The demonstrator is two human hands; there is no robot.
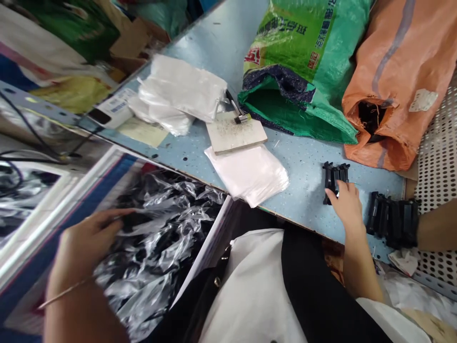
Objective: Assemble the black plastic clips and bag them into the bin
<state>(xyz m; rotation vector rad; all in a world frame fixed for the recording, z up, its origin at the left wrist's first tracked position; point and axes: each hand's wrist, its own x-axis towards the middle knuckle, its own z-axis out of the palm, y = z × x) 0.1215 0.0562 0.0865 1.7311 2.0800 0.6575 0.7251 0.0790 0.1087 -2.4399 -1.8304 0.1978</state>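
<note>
Over an open box at the lower left, my left hand (85, 243) pinches the edge of a clear plastic bag (139, 220), with something dark showing inside it. Below it, the box holds a heap of clear bags with black contents (160, 257). At the right of the table, my right hand (346, 205) has its thumb and fingers closed around a small group of black plastic parts (329, 178). The fingers partly hide these parts. More black plastic parts (392, 221) stand in a row to the right, beside another person's forearm.
The blue table (307, 166) carries a stack of clear bags (250, 174) under a flat board (235, 133). More bags (185, 88) lie behind. A green woven sack (303, 100) and an orange sack (396, 90) lie open-mouthed at the back. A perforated metal panel (437, 157) borders the right.
</note>
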